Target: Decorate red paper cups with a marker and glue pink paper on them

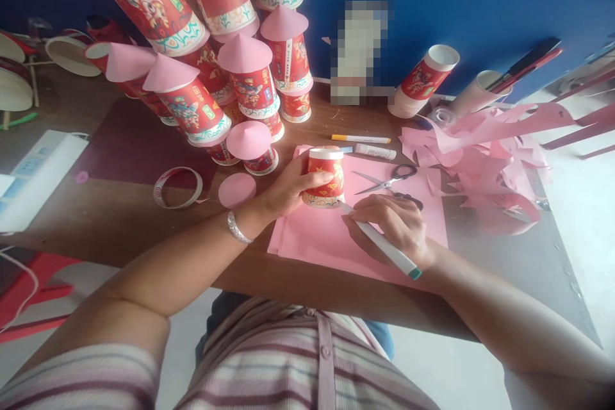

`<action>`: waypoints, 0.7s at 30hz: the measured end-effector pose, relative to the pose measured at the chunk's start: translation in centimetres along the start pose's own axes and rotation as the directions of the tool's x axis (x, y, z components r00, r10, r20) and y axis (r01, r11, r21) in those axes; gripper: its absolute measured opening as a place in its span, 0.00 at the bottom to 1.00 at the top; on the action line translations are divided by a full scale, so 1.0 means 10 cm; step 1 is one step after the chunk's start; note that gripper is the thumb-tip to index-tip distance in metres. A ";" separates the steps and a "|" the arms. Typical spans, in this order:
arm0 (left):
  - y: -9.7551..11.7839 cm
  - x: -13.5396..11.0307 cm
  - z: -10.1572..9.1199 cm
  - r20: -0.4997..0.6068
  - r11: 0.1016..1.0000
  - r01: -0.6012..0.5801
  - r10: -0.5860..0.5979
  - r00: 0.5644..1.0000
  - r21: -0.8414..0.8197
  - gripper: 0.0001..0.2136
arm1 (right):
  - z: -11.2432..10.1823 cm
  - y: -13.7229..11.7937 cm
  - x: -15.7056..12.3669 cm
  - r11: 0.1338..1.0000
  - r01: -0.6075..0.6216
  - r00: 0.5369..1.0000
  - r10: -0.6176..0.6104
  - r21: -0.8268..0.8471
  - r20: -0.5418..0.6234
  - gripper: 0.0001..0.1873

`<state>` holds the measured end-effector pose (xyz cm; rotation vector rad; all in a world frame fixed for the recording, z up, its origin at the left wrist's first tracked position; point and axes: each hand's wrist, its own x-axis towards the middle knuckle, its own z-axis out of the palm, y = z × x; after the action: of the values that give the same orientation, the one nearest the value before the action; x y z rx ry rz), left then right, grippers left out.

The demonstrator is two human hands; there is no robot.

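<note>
The red cup (331, 187) carries yellow motifs, with a plain white edge on top and a pale band below, patterned in green and orange. The left hand (289, 184) clasps its side, over pink paper (307, 240). The right hand (394, 224) grips a white, green-ended marker (385, 250), its tip at the band; contact is hard to judge. Scissors (390, 180) lie open just beyond.

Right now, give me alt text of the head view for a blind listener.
A person's left hand grips a red cup while the right hand holds a white marker at the cup's lower edge, above pink paper. Scissors lie beyond; red cups with pink cone tops stand to the left.
</note>
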<state>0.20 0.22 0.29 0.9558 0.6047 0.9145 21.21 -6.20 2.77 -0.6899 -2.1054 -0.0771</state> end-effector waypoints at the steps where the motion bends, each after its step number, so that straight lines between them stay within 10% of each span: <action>1: 0.00 0.00 0.00 -0.004 1.000 0.000 0.000 1.000 -0.002 0.24 | 0.00 0.00 0.00 1.000 0.001 1.000 -0.001 0.001 -0.001 0.12; 21: -0.06 0.02 -0.03 0.074 1.000 0.000 -0.001 0.997 0.011 0.27 | 0.02 0.02 -0.01 1.000 0.002 1.000 -0.002 0.025 0.005 0.10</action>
<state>0.26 0.41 -0.38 0.9946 0.5473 0.8725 21.19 -6.05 2.49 -0.6743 -2.1084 -0.0500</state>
